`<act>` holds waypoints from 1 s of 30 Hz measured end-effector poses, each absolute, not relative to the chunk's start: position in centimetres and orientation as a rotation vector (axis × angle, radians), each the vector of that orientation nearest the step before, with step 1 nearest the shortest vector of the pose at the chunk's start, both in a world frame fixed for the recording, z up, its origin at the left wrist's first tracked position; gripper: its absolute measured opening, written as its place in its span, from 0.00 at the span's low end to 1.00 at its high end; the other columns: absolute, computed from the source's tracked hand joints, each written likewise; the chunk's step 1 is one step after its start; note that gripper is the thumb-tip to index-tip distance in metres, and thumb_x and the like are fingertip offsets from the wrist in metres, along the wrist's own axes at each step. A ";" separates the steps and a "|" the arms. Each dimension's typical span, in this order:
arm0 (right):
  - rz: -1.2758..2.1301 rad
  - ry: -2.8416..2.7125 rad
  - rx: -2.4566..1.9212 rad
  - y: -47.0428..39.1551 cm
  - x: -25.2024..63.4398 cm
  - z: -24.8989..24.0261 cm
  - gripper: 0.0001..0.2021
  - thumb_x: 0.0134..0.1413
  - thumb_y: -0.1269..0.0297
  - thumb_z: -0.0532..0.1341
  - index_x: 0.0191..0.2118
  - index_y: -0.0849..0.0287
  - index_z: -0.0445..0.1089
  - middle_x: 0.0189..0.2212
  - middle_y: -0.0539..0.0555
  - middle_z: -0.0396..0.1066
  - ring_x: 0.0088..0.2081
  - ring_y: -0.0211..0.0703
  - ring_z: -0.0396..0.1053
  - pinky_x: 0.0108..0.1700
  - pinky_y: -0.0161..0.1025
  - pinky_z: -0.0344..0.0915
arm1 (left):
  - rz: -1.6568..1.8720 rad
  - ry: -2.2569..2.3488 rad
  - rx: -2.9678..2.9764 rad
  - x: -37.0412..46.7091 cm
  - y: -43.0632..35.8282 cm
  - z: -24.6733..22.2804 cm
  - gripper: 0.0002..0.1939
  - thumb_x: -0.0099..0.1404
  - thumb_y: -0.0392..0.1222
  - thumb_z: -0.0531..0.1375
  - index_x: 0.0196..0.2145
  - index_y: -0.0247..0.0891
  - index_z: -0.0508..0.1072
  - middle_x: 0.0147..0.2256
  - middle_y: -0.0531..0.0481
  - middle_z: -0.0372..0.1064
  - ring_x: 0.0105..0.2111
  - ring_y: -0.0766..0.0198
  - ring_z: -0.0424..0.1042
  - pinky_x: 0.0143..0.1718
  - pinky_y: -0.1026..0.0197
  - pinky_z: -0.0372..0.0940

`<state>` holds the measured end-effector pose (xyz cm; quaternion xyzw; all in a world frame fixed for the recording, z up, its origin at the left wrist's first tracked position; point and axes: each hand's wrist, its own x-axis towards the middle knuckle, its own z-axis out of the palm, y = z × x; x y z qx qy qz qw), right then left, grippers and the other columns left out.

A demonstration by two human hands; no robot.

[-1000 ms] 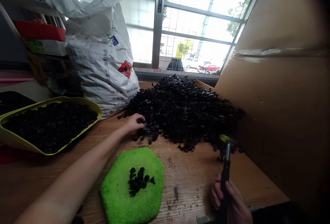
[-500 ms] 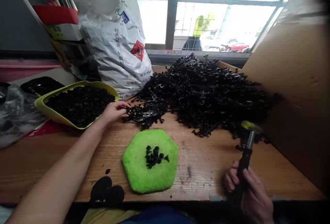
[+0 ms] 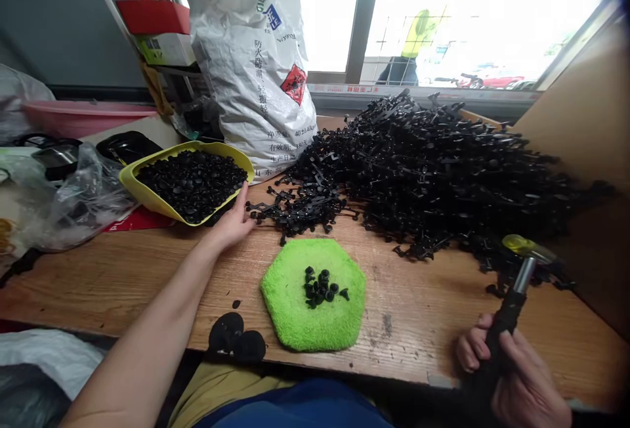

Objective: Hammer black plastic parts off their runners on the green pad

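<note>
My left hand [image 3: 233,223] is open beside the right end of a yellow basin [image 3: 128,182] filled with small black round-headed parts [image 3: 189,182]. Its index finger stretches to the basin's rim; the thumb lies by the left tip of a pile of black plastic pieces [image 3: 305,208]. My right hand [image 3: 512,362] grips a mallet [image 3: 514,303] with a black-wrapped handle, metal neck and yellowish head, held up at the right. Between the hands, a green fuzzy hexagonal pad [image 3: 295,326] bears several small black parts [image 3: 322,289].
The large black heap [image 3: 443,165] spreads below the window to a cardboard sheet [image 3: 585,106] at right. A tall white printed sack [image 3: 251,67] stands behind the basin. Clear plastic bags [image 3: 73,205] lie at left. Black round patches [image 3: 226,333] mark the table's front edge.
The view has turned left, so things sit further right. My left hand has moved from the pile's edge to the basin's rim, index finger now stretched forward. The mallet stays in my right hand.
</note>
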<state>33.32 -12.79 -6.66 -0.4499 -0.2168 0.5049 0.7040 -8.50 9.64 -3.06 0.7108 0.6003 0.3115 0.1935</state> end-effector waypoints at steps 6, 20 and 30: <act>1.103 -0.499 -1.021 -12.8 33.4 -6.6 0.06 0.49 0.62 0.60 0.34 0.56 0.65 0.17 0.48 0.58 0.19 0.37 0.58 0.20 0.33 0.57 | 0.959 1.715 2.422 -5.9 5.0 -0.5 0.24 0.51 0.31 0.51 0.47 0.36 0.69 0.47 0.44 0.64 0.48 0.54 0.63 0.52 0.54 0.56; 1.074 -0.523 -1.031 -13.1 33.0 -6.2 0.08 0.47 0.61 0.62 0.33 0.56 0.65 0.16 0.48 0.58 0.19 0.38 0.58 0.20 0.34 0.57 | 0.684 1.104 2.334 -0.9 -1.0 -2.1 0.11 0.55 0.31 0.51 0.28 0.39 0.72 0.39 0.47 0.65 0.40 0.61 0.66 0.43 0.60 0.62; 1.086 -0.509 -1.052 -12.8 33.2 -6.8 0.06 0.46 0.64 0.60 0.33 0.56 0.66 0.16 0.49 0.57 0.18 0.39 0.58 0.18 0.35 0.56 | 0.932 1.278 2.154 -2.3 -0.9 -3.2 0.06 0.57 0.35 0.53 0.32 0.38 0.69 0.35 0.48 0.67 0.35 0.62 0.67 0.37 0.62 0.63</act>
